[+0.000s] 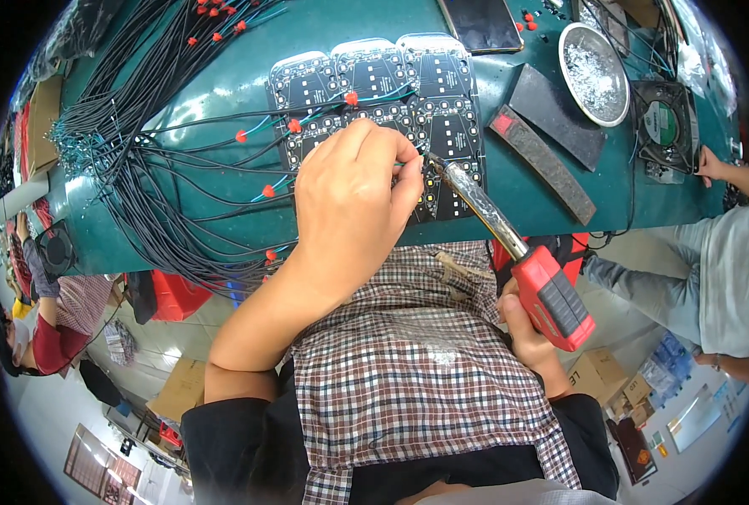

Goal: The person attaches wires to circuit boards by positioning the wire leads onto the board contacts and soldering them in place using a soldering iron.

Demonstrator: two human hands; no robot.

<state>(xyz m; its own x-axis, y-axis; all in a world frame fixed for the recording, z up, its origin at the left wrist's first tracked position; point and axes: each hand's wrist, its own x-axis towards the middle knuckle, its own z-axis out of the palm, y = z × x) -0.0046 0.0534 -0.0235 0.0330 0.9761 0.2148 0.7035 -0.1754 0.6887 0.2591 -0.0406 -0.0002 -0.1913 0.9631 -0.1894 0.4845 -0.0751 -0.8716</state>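
Note:
My left hand (pixel 349 189) is over a panel of black circuit boards (pixel 373 74) with rows of small white square parts. Its thumb and forefinger are pinched on a thin wire, whose end is mostly hidden by the fingers. Below right, my right hand (pixel 526 328) grips the red and black handle of a soldering iron (pixel 551 295). The iron's metal barrel slants up and left, and its tip is at the board, close to my left fingertips. Several black wires (pixel 214 151) with red pieces (pixel 294 126) and blue-green ends reach from the left onto the boards.
A thick bundle of black cables (pixel 130 76) covers the table's left. At right are two dark bars (pixel 551 168), a metal bowl (pixel 566 59) with silvery bits, and a fan (pixel 665 126). A phone (pixel 484 25) lies at the back. Co-workers sit at both sides.

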